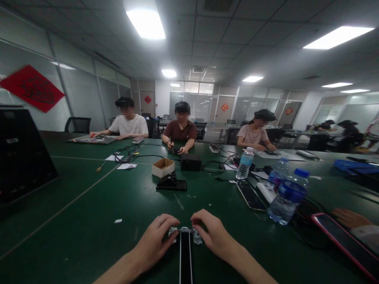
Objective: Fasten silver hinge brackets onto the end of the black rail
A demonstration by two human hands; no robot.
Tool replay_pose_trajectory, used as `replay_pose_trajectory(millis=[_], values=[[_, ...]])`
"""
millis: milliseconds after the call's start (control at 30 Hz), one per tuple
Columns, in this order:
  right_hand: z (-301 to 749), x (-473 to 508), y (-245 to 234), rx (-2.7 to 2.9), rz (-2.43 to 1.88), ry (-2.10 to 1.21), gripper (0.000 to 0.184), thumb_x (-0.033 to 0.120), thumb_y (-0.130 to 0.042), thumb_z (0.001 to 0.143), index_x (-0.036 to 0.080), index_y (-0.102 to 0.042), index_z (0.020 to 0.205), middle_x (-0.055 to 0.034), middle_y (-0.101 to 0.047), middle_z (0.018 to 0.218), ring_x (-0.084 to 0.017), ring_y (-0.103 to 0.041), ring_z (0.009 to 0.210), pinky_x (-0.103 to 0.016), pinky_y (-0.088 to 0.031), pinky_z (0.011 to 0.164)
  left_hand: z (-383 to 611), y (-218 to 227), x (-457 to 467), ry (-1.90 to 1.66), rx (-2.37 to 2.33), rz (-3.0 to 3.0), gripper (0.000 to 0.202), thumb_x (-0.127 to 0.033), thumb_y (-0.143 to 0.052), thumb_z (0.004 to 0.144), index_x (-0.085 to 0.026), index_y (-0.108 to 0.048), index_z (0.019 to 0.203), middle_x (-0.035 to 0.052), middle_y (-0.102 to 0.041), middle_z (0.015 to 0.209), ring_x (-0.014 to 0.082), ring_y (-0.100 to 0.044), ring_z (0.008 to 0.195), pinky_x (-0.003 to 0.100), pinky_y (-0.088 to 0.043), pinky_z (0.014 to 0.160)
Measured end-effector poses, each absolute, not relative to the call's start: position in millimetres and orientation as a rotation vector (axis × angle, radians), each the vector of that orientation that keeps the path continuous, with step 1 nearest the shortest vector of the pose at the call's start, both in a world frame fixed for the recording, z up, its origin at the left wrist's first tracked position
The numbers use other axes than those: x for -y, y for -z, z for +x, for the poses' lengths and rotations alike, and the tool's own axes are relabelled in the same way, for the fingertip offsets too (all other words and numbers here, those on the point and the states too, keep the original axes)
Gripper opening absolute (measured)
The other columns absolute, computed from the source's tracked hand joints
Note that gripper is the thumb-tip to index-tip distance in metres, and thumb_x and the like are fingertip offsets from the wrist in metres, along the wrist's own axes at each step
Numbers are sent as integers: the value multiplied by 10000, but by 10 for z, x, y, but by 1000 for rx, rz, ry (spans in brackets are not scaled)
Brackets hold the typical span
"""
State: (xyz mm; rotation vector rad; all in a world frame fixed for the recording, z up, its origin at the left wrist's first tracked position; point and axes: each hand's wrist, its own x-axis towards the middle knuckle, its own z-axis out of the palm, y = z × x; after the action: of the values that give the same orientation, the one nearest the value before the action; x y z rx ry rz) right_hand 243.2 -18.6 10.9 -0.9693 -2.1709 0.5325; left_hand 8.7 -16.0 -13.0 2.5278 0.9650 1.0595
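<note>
In front of me a long black bar with silver edges (pixel 186 256) lies on the green table, running toward my body. Metal brackets (pixel 197 236) stick out on both sides of its far end. My left hand (pixel 156 237) is closed around the left bracket, with thumb and fingers on either side of it; a ring shows on one finger. From the other side, my right hand (pixel 213 234) bends its fingers and thumb together at the right bracket. The fingertips partly hide both brackets.
A black stand (pixel 171 183), an open cardboard box (pixel 163 167) and a black box (pixel 191 162) sit ahead. Water bottles (pixel 286 201), a phone (pixel 251 195) and cables are at right, beside a neighbour's hand (pixel 351 217) and pink-edged phone (pixel 345 240). Several people sit opposite.
</note>
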Motion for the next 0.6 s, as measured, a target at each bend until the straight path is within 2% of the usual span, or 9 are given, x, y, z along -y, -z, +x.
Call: replay_pose_trajectory(millis=[133,333,600], values=[[2207,286,13,2083,-727,-553,74,150,-530,877,201,-565,917,-22,-590,858,-134,-568,757,-243,-481,691,151,151,188,-1130,-749,2592,137,-203,-450,981,-216,-563,1057,43,-631,925,160,-607,830,239,-510,740],[2149,279,147,1889,-730,-619,78,158,-616,831,202,-554,820,-4,-585,814,-129,-568,745,-231,-468,675,171,128,167,-1212,-646,2548,188,-290,-410,1014,-215,-572,1072,51,-641,893,145,-623,798,206,-511,705],[2210,227,100,2001,-752,-456,88,266,-606,875,192,-567,848,-22,-601,807,-138,-569,740,-242,-471,667,88,50,162,-1057,-651,2521,106,-182,-509,946,-198,-585,1019,55,-630,923,150,-614,827,214,-500,733]])
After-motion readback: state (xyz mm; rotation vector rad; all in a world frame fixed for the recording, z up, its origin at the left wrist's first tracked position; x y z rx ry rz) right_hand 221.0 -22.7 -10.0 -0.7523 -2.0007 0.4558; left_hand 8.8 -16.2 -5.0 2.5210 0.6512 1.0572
